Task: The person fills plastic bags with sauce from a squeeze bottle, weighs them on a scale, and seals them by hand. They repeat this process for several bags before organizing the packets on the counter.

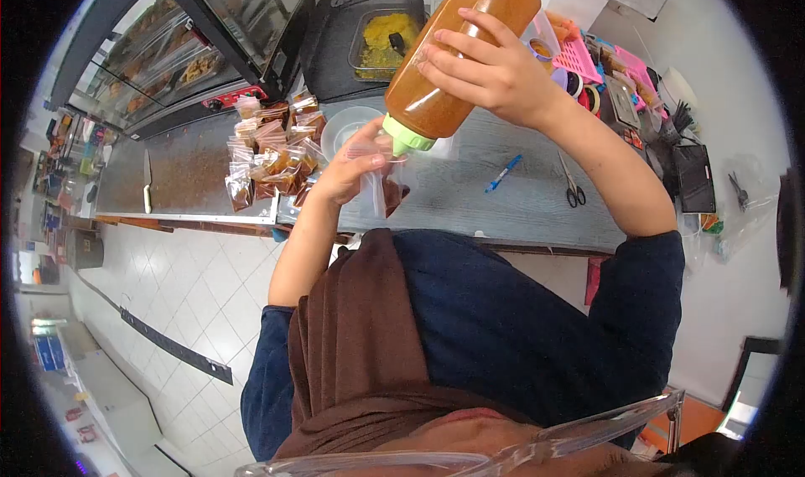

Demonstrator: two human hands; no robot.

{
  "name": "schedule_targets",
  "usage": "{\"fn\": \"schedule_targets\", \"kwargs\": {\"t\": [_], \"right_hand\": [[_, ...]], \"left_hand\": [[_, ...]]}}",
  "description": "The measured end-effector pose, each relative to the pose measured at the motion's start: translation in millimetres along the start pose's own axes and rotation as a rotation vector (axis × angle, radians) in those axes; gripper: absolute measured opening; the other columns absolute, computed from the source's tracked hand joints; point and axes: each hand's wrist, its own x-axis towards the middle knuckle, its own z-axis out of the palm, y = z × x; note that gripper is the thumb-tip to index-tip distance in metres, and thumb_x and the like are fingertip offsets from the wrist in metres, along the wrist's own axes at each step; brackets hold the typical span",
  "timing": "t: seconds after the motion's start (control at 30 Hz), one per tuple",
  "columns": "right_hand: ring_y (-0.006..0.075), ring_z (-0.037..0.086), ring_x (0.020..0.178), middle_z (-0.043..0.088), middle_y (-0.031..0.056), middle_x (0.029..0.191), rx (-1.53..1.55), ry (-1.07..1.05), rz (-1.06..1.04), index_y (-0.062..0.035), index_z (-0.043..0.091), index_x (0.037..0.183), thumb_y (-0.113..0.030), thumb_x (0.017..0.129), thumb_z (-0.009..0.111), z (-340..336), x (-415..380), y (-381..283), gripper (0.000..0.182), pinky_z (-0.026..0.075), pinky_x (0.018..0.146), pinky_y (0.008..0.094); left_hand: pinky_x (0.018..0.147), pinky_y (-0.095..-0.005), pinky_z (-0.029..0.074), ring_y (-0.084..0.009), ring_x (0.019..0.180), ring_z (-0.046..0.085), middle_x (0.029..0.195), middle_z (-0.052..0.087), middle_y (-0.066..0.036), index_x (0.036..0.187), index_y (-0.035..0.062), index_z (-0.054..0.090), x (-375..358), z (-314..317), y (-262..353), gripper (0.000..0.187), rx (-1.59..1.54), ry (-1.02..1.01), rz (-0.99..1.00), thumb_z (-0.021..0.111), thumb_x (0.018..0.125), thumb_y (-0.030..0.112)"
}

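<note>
My right hand [486,70] is wrapped round a large squeeze bottle [440,79] of orange-brown sauce, tipped upside down. Its light-green nozzle cap [407,136] points down into the mouth of a small clear zip bag [375,184]. My left hand [352,165] pinches this bag near its top, just below the cap. Some dark reddish-brown sauce shows low in the bag. Left of my hands lies a pile of filled sauce bags [272,158]. A round clear plastic container [342,127] sits behind my left hand, partly hidden by it.
A blue pen [504,173] and scissors [572,179] lie on the grey table [470,200] to the right. A knife [148,179] rests at far left before a glass display case [159,49]. Behind stands a tub of yellow food [381,45]. Baskets and a phone [695,179] line the right side.
</note>
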Motion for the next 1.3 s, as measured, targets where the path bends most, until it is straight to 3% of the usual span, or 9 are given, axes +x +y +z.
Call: {"fn": "schedule_targets", "kwargs": {"t": [0.37,0.47,0.67,0.77,0.87,0.97,1.07,1.17,1.3], "right_hand": [[0.0178,0.056,0.111,0.062,0.0016,0.114,0.026,-0.044,0.011,-0.0107,0.062,0.110,-0.014,0.082,0.054,3,-5,1,0.030,0.037,0.105,0.0460],[0.0194,0.053,0.116,0.058,0.0030,0.121,0.080,-0.031,0.096,-0.0108,0.058,0.117,-0.014,0.076,0.062,14,-14,-2,0.042,0.035,0.106,0.0480],[0.0303,0.047,0.120,0.050,0.0130,0.125,0.467,-0.171,0.629,-0.0091,0.043,0.129,-0.014,0.051,0.083,58,-52,-48,0.088,0.033,0.106,0.0497],[0.0334,0.047,0.118,0.050,0.0171,0.121,0.861,-0.063,1.083,-0.0045,0.042,0.128,-0.019,0.052,0.086,99,-87,-85,0.088,0.036,0.103,0.0456],[0.0332,0.048,0.117,0.048,0.0194,0.123,0.768,0.140,1.459,0.0004,0.038,0.128,-0.024,0.055,0.088,131,-124,-109,0.092,0.038,0.100,0.0421],[0.0351,0.045,0.118,0.044,0.0223,0.126,0.596,0.346,1.608,0.0013,0.038,0.126,-0.025,0.057,0.088,163,-168,-137,0.090,0.036,0.100,0.0421],[0.0350,0.044,0.115,0.045,0.0209,0.121,0.429,0.506,1.613,0.0002,0.036,0.127,-0.027,0.060,0.087,139,-151,-143,0.089,0.035,0.100,0.0409],[0.0320,0.040,0.115,0.046,0.0172,0.116,0.004,0.533,1.405,0.0020,0.040,0.126,-0.035,0.061,0.086,133,-128,-159,0.087,0.032,0.099,0.0399],[0.0310,0.054,0.091,0.056,0.0155,0.096,0.784,-0.095,1.324,-0.0007,0.058,0.102,-0.040,0.073,0.076,139,-42,-182,0.052,0.044,0.081,0.0401]], "left_hand": [[0.089,-0.0301,0.045,-0.0179,0.105,0.057,0.117,0.058,-0.009,0.138,0.0016,0.034,6,-13,-3,0.080,-0.039,-0.060,-0.039,0.075,0.074,0.025],[0.088,-0.0298,0.045,-0.0174,0.104,0.057,0.117,0.058,-0.009,0.138,0.0020,0.035,7,-15,-5,0.077,-0.069,-0.049,-0.038,0.073,0.075,0.021],[0.085,-0.0268,0.044,-0.0142,0.095,0.056,0.102,0.058,-0.005,0.135,0.0024,0.037,11,-14,-2,0.071,0.083,0.089,0.071,0.072,0.075,0.013],[0.081,-0.0254,0.044,-0.0121,0.089,0.054,0.094,0.056,-0.003,0.124,0.0028,0.044,10,-16,2,0.061,0.435,0.219,0.185,0.075,0.072,0.009],[0.075,-0.0264,0.044,-0.0112,0.083,0.051,0.089,0.054,-0.001,0.102,0.0053,0.047,11,-52,-13,0.047,0.758,0.300,0.267,0.078,0.067,0.006],[0.074,-0.0279,0.044,-0.0147,0.083,0.052,0.089,0.054,-0.004,0.102,0.0048,0.047,11,-94,-34,0.048,1.079,0.341,0.261,0.077,0.066,0.007],[0.075,-0.0321,0.046,-0.0230,0.083,0.055,0.090,0.054,-0.010,0.101,0.0038,0.047,0,-125,-63,0.048,1.249,0.404,0.255,0.078,0.065,0.011],[0.077,-0.0368,0.046,-0.0310,0.086,0.056,0.093,0.055,-0.014,0.101,0.0033,0.047,-18,-127,-75,0.049,1.346,0.453,0.236,0.078,0.066,0.016],[0.076,-0.0396,0.046,-0.0336,0.086,0.057,0.090,0.057,-0.015,0.093,0.0034,0.053,-30,-107,-64,0.037,1.425,0.518,0.289,0.075,0.071,0.023]]}}
